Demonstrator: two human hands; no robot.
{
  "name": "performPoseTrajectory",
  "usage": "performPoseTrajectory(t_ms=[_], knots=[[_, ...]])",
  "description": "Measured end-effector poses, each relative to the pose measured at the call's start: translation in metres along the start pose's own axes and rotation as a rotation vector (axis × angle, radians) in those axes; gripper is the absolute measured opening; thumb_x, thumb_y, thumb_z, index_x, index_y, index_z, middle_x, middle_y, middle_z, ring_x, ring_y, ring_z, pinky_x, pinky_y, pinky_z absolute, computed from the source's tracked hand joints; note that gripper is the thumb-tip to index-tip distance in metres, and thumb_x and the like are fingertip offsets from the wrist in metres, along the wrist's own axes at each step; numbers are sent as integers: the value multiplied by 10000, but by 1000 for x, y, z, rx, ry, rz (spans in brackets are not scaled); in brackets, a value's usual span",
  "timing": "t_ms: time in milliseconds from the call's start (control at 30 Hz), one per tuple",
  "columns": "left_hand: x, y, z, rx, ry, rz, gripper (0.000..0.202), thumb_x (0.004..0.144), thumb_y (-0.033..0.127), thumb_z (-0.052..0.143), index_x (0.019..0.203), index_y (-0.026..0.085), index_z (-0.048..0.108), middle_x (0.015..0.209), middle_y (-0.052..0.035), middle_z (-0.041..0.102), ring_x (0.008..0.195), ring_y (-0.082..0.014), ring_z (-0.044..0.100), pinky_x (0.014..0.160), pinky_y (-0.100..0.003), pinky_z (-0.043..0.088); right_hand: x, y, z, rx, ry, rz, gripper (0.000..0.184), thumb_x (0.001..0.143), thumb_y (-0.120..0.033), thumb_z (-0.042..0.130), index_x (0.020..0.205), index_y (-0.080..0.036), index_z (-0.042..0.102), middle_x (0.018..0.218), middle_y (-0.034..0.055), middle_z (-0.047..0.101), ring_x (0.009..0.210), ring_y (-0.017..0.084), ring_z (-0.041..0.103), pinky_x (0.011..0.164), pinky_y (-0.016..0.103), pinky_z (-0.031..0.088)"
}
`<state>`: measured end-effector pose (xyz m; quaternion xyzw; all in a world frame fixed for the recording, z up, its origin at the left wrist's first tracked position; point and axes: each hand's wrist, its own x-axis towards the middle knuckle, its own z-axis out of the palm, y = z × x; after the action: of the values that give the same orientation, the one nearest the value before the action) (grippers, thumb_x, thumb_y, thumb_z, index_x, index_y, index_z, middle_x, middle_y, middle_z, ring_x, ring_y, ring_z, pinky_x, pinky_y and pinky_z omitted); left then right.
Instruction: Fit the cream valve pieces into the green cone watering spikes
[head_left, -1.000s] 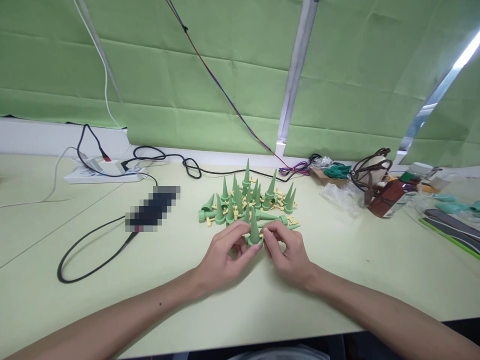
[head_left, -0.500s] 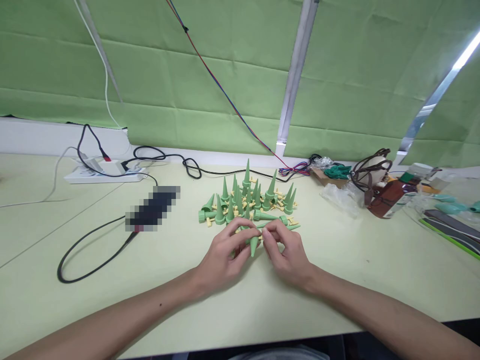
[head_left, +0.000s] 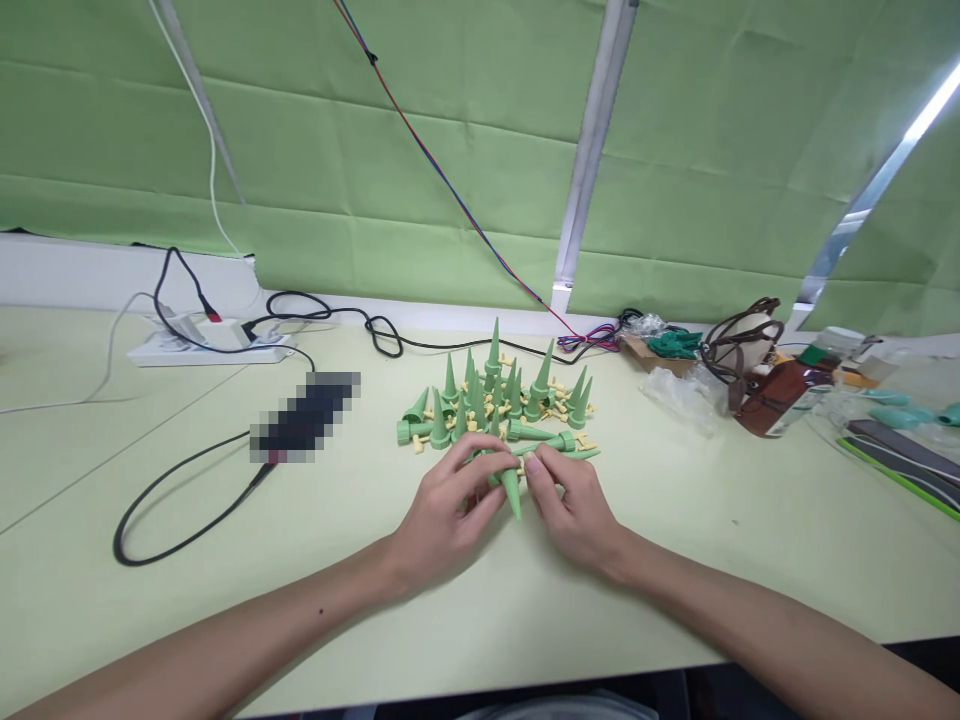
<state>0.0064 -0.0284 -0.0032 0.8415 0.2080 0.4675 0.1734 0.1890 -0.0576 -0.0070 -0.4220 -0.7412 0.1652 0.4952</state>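
Observation:
My left hand (head_left: 459, 500) is closed round a green plastic watering spike (head_left: 512, 493), whose pointed tip slants down toward me. My right hand (head_left: 571, 498) meets it from the right, with thumb and forefinger pinched on a small yellow valve (head_left: 522, 467) at the spike's side. The fingers cover most of that valve. Just beyond both hands is a cluster of similar green spikes (head_left: 438, 422), some upright and some lying down. Small yellow valves (head_left: 418, 444) are scattered among them.
A power strip (head_left: 210, 350) and a blurred-out dark device (head_left: 306, 415) with a black cable lie to the left. On the right are a brown bottle (head_left: 780, 398), crumpled clear plastic (head_left: 686, 400) and a cardboard box (head_left: 658, 356). Green cloth hangs behind.
The held spike has turned slightly, its tip swinging a little to the right and toward me. Both hands stay in nearly the same place, and the cluster is unchanged.

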Motion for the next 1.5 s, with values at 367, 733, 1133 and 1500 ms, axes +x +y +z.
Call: performPoseTrajectory(t_ms=[367, 733, 1133, 1500], knots=[[0, 0, 0, -22, 39, -74, 176, 932, 121, 546, 1086, 201, 518, 1056, -54, 524, 596, -50, 522, 523, -187, 476, -3, 3, 2, 46, 55, 3, 386, 1068, -353, 334, 702, -231, 354, 541, -46, 415, 471, 114, 378, 477, 267, 312], [1, 1, 0, 25, -11, -84, 296, 998, 194, 465, 704, 176, 493, 634, 19, 464, 577, -107, 429, 553, -237, 352, -8, 7, 3, 167, 67, 1, 356, 1071, -363, 332, 742, -234, 373, 596, -43, 398, 498, 122, 398, 488, 266, 336], [-1, -1, -3, -82, -126, -131, 464, 1047, 328, 347, 641, 161, 498, 616, 8, 476, 570, -111, 444, 567, -236, 346, -8, 8, 3, 275, -82, -5, 349, 1081, -367, 308, 764, -234, 369, 591, -47, 409, 502, 127, 373, 503, 278, 315], [0, -2, -3, -54, -138, -160, 378, 1015, 352, 434, 709, 162, 549, 687, -16, 516, 641, -136, 479, 583, -243, 391, -5, 12, 1, 274, -102, 0, 363, 1079, -399, 315, 762, -234, 379, 585, -43, 424, 496, 128, 390, 495, 277, 316]])
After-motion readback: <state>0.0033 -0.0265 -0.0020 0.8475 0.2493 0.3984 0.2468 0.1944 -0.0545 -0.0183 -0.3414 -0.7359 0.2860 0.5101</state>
